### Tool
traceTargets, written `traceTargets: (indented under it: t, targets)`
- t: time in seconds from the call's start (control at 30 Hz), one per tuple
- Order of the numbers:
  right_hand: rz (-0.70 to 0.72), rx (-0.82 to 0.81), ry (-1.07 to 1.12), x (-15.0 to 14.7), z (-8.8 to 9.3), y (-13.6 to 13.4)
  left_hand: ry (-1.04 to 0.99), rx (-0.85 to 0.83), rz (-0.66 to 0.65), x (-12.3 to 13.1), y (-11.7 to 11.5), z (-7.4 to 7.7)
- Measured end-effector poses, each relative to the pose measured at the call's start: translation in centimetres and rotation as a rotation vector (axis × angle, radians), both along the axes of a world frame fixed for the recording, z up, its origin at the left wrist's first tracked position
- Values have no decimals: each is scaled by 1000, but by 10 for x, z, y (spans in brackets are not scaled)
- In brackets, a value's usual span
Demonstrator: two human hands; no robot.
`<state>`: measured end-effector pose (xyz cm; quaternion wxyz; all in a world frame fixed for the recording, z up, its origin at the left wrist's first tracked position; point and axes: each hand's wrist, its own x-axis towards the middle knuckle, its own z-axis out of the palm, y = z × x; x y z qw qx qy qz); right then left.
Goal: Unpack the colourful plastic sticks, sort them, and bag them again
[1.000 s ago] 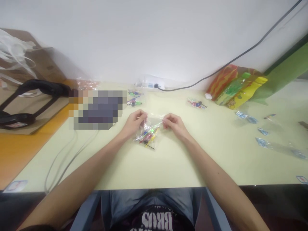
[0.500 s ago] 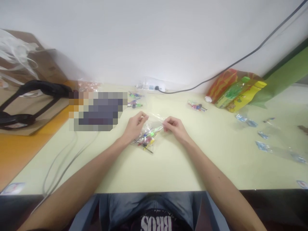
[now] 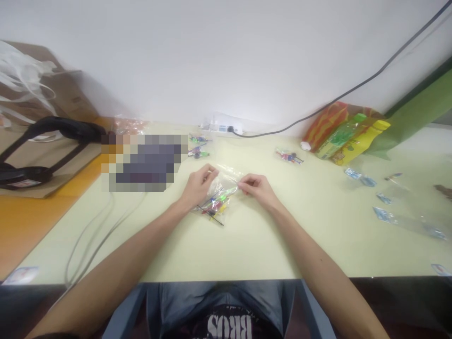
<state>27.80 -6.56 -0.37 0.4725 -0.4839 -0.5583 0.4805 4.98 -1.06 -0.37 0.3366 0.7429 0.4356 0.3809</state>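
A clear plastic bag (image 3: 229,178) lies on the pale table between my hands, with small colourful plastic parts (image 3: 216,203) inside and a thin black rod near its lower end. My left hand (image 3: 200,186) grips the bag's left edge, its fingers bent and pinched together. On the other side, my right hand (image 3: 257,187) pinches the bag's right edge between thumb and forefinger. The left hand hides part of the bag.
Behind my left hand are more bagged colourful parts (image 3: 198,153); another such bag (image 3: 288,155) lies back right. A blurred-out dark object (image 3: 148,165) sits left. Yellow and green packages (image 3: 363,141) lean near the wall. Small blue-and-clear packets (image 3: 384,214) lie at right. A grey cable (image 3: 300,123) runs along the wall.
My right hand has shifted slightly down along the bag's right edge. The left hand has kept its place on the bag.
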Motion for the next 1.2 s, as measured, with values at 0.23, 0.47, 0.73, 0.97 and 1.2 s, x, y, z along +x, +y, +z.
traceTargets:
  t: [0.23, 0.47, 0.73, 0.97, 1.2]
  targets:
    - [-13, 47, -72, 0, -4, 0, 20, 27, -49, 1, -3, 2]
    - [42, 36, -71, 3, -2, -1, 52, 61, -39, 0, -2, 1]
    - [92, 14, -15, 6, -6, 1, 77, 87, -46, -1, -2, 1]
    - [59, -9, 7, 5, -5, 1, 89, 103, -36, -1, -3, 1]
    - [33, -12, 84, 6, -11, 4, 86, 92, -62, -1, -3, 0]
